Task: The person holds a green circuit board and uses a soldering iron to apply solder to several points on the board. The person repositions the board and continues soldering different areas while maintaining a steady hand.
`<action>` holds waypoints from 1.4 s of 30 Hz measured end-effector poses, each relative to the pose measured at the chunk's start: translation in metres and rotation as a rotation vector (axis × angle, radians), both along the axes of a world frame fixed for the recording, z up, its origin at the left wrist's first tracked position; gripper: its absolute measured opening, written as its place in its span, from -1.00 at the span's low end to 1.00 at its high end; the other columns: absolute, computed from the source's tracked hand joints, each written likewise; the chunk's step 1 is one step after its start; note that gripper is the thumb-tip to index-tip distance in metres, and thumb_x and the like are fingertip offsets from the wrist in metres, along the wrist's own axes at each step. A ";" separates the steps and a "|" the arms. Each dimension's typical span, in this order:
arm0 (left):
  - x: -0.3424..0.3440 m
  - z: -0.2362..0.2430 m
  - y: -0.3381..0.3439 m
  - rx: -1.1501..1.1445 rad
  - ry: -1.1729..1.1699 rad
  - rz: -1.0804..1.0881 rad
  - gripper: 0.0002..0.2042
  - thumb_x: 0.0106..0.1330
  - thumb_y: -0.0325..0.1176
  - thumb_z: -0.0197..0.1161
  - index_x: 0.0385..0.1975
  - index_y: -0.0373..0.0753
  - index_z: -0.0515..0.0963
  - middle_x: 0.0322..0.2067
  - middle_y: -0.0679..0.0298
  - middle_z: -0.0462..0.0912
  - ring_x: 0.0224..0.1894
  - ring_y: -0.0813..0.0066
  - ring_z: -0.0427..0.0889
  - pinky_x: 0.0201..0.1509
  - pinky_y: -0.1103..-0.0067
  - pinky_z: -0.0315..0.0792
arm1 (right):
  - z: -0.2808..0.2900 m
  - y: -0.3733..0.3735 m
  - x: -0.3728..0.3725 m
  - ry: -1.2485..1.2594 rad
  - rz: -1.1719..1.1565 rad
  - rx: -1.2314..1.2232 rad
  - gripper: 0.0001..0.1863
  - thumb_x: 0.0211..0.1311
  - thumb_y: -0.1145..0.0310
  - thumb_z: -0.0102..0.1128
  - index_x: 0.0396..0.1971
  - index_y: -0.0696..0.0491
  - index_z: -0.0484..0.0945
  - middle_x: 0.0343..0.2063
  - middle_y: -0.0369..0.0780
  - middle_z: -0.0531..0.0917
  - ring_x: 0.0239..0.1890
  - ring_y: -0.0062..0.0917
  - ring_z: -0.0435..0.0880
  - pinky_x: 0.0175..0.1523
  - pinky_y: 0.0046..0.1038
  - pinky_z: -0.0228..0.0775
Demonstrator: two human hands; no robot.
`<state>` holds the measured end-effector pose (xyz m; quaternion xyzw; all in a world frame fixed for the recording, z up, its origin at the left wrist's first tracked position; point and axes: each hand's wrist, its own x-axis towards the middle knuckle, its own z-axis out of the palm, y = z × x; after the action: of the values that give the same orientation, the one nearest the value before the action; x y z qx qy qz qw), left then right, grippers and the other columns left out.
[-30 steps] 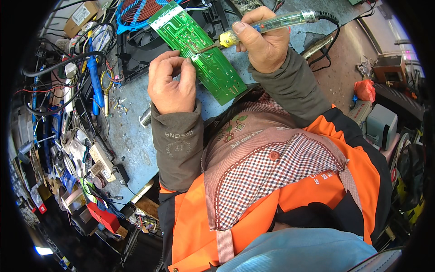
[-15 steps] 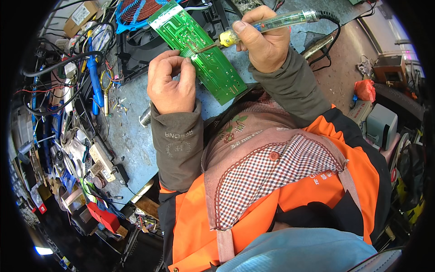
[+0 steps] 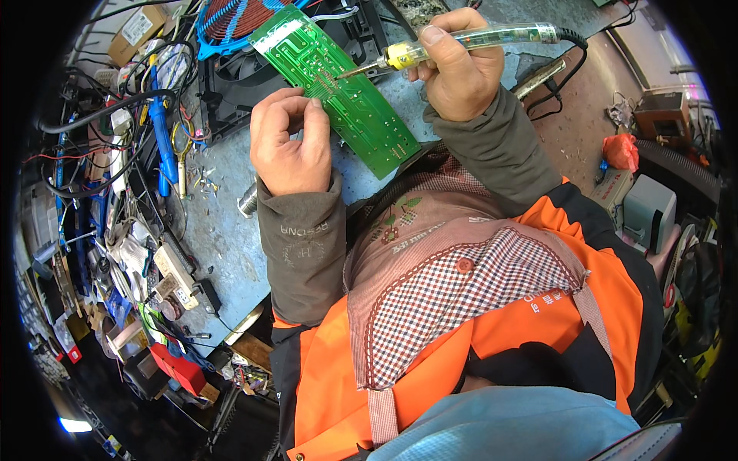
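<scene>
A long green circuit board [image 3: 369, 127] lies slantwise in front of me, solder side up. My right hand [image 3: 463, 77] is closed around a soldering iron [image 3: 496, 37] with a clear handle and yellow collar. The iron's thin tip points left, at the solder joints near the middle of the board; whether it touches cannot be told. At the board's left edge is my left hand [image 3: 292, 142], thumb and forefinger pinched together. Anything between those fingertips is too small or hidden to name.
Beneath the board's far part sits a black fan frame [image 3: 219, 100], with a blue-rimmed coil [image 3: 242, 23] behind. Cables, a blue-handled tool [image 3: 160, 127] and a power strip [image 3: 175, 273] crowd the workbench [image 3: 231, 223] on the left. The iron's black cord [image 3: 576, 58] hangs at right.
My right hand has moved slightly right with the soldering iron, and its tip has shifted up along the board. My left hand and the board stay almost in place.
</scene>
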<state>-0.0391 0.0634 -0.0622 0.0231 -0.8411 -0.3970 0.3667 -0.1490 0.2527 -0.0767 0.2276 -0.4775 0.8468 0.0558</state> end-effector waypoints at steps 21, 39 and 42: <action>0.007 -0.006 -0.004 0.369 0.042 0.086 -0.96 0.54 -0.51 0.15 -0.15 -0.33 0.51 -0.24 0.31 0.62 -0.35 0.70 0.42 -0.26 0.67 0.38 | -0.004 0.000 -0.007 0.047 -0.041 -0.023 -0.80 0.43 0.31 0.28 -0.23 0.15 0.56 -0.57 -0.25 0.58 -0.58 -0.60 0.55 -0.43 -0.41 0.56; -0.014 -0.007 -0.003 0.093 0.057 0.061 -0.94 0.26 -0.62 0.40 -0.34 -0.37 0.64 -0.07 0.08 0.69 -0.26 0.48 0.68 -0.17 0.56 0.61 | 0.001 -0.004 -0.004 0.023 -0.005 0.109 -0.81 0.43 0.36 0.29 -0.17 0.19 0.56 -0.42 -0.20 0.66 -0.49 -0.55 0.65 -0.33 -0.48 0.57; -0.015 -0.003 0.000 0.074 0.049 0.065 -0.93 0.23 -0.63 0.40 -0.35 -0.38 0.65 -0.07 0.07 0.68 -0.27 0.48 0.68 -0.18 0.56 0.63 | 0.003 -0.004 -0.004 0.046 0.022 0.138 -0.80 0.44 0.36 0.29 -0.15 0.19 0.56 -0.41 -0.19 0.67 -0.47 -0.54 0.67 -0.32 -0.48 0.58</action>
<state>-0.0537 0.0631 -0.0647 0.0543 -0.8153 -0.4162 0.3989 -0.1534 0.2492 -0.0741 0.2556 -0.5309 0.8069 0.0414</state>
